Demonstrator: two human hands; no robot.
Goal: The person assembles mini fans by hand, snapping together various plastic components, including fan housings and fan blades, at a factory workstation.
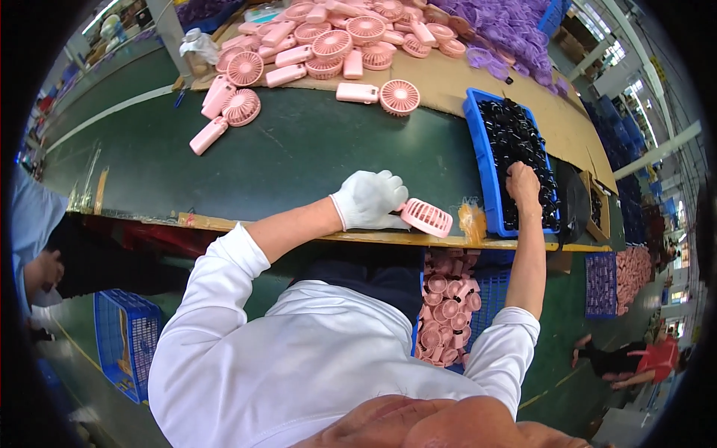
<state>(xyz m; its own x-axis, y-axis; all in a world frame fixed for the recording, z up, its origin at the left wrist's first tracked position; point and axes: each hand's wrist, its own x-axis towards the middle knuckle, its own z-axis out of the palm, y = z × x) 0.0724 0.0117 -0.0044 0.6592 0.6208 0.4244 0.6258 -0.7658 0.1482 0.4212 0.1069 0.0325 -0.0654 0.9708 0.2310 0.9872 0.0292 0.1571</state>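
Observation:
My left hand point(370, 200) wears a white glove and is closed on a pink round fan head point(426, 217) at the front edge of the green table point(299, 149). My right hand point(523, 187) is bare and reaches into a blue tray point(478, 142) full of small black parts point(511, 134). Its fingers are sunk among the parts, so what they hold is hidden. Both arms are in white sleeves.
Several pink handheld fans point(328, 45) lie heaped on cardboard at the back, with purple parts point(508, 26) to their right. A blue crate of pink fans point(448, 310) sits under the table edge. Another blue crate point(123, 340) stands on the floor at left, beside another person's hand point(45, 269).

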